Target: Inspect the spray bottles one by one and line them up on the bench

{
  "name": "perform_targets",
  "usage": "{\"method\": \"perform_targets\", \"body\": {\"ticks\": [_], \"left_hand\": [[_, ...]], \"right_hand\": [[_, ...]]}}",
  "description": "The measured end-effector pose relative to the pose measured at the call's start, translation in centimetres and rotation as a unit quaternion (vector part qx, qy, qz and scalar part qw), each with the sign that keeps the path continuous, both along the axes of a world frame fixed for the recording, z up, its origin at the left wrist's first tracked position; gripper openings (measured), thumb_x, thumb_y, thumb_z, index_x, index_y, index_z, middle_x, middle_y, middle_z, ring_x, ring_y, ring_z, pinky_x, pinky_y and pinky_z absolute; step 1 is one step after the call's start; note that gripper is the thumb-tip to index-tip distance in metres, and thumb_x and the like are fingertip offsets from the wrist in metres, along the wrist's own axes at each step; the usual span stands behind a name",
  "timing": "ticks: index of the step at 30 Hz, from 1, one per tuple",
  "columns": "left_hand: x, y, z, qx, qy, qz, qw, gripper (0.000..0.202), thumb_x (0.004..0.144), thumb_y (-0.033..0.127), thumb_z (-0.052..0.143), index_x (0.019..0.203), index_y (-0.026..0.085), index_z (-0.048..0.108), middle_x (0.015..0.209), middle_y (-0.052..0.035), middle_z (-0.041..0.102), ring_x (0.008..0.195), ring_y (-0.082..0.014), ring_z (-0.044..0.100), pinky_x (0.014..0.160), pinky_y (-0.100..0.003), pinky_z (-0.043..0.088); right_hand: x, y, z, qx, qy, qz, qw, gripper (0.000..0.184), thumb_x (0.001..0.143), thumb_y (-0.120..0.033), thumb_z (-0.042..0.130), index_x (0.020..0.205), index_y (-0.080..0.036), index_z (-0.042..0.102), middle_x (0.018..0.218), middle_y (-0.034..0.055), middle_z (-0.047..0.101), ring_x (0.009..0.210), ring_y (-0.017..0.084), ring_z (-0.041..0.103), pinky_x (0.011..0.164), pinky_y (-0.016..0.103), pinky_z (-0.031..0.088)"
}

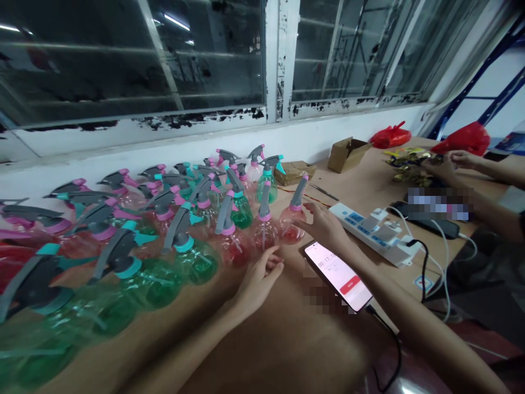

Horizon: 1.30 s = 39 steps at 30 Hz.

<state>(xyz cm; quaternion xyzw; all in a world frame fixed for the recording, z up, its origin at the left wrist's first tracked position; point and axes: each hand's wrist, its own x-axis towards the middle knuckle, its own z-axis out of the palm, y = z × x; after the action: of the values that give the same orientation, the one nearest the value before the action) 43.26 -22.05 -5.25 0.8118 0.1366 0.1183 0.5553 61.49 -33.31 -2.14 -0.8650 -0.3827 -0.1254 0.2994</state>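
My right hand has its fingers and thumb on a pink spray bottle that stands upright at the right end of the group. Its trigger head is grey and pink. My left hand is held just in front of another pink spray bottle, fingers loosely bent, with nothing visible in it. Next to that bottle stands one more pink spray bottle, and a green spray bottle is further left. Many more pink and green bottles fill the left side of the table.
Under my right forearm lies a phone showing a running timer. A white power strip with plugs and cables is to the right. Small cardboard boxes stand behind. At the far right, another person's hands handle small gold-coloured pieces near red bags.
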Motion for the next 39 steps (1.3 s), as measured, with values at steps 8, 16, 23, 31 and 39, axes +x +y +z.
{"method": "perform_targets", "body": {"ticks": [8, 16, 23, 31, 39], "left_hand": [[-4.3, -1.8, 0.6, 0.004, 0.02, -0.021, 1.0, 0.025, 0.085, 0.021, 0.052, 0.11, 0.023, 0.056, 0.097, -0.0061, 0.066, 0.084, -0.0194, 0.062, 0.075, -0.036, 0.051], [-11.0, -2.2, 2.4, -0.003, 0.027, 0.024, 0.999, 0.018, 0.09, 0.033, 0.046, 0.105, 0.028, 0.056, 0.095, -0.0028, 0.066, 0.084, -0.0207, 0.062, 0.078, -0.038, 0.05], [-15.4, 0.5, 6.9, 0.16, -0.087, 0.083, 0.98, 0.056, 0.071, 0.027, 0.068, 0.119, 0.025, 0.038, 0.121, -0.0089, 0.047, 0.109, -0.0274, 0.052, 0.095, -0.046, 0.042], [-20.0, 2.3, 7.9, 0.159, -0.035, 0.153, 0.975, 0.07, 0.074, 0.029, 0.068, 0.133, 0.027, 0.032, 0.128, -0.0086, 0.05, 0.114, -0.0296, 0.051, 0.098, -0.049, 0.04], [-22.9, 4.9, 6.4, 0.156, -0.098, 0.196, 0.963, 0.055, 0.074, 0.022, 0.067, 0.124, 0.023, 0.043, 0.115, -0.0076, 0.057, 0.104, -0.0255, 0.057, 0.093, -0.042, 0.045]], "right_hand": [[0.2, 0.7, -0.3, 0.034, 0.016, 0.035, 0.999, 0.035, 0.082, -0.045, 0.054, 0.104, -0.019, 0.06, 0.091, 0.009, 0.07, 0.078, 0.024, 0.065, 0.065, 0.033, 0.046], [-9.2, -4.8, 3.1, 0.044, -0.029, 0.096, 0.994, 0.041, 0.078, -0.055, 0.058, 0.1, -0.02, 0.058, 0.09, 0.0093, 0.065, 0.08, 0.026, 0.061, 0.068, 0.035, 0.046], [-17.7, -0.6, 2.2, 0.032, 0.018, 0.313, 0.949, 0.031, 0.078, -0.05, 0.06, 0.088, -0.02, 0.058, 0.085, 0.0058, 0.065, 0.077, 0.021, 0.061, 0.067, 0.034, 0.049], [-24.5, 6.1, 0.4, 0.052, 0.021, 0.427, 0.903, 0.026, 0.072, -0.034, 0.059, 0.093, -0.018, 0.056, 0.088, 0.0084, 0.065, 0.083, 0.024, 0.062, 0.069, 0.035, 0.051], [-28.3, 9.3, -0.2, 0.075, -0.04, 0.426, 0.901, 0.04, 0.07, -0.055, 0.061, 0.084, -0.018, 0.06, 0.08, 0.0087, 0.064, 0.077, 0.024, 0.062, 0.07, 0.038, 0.052]]}}
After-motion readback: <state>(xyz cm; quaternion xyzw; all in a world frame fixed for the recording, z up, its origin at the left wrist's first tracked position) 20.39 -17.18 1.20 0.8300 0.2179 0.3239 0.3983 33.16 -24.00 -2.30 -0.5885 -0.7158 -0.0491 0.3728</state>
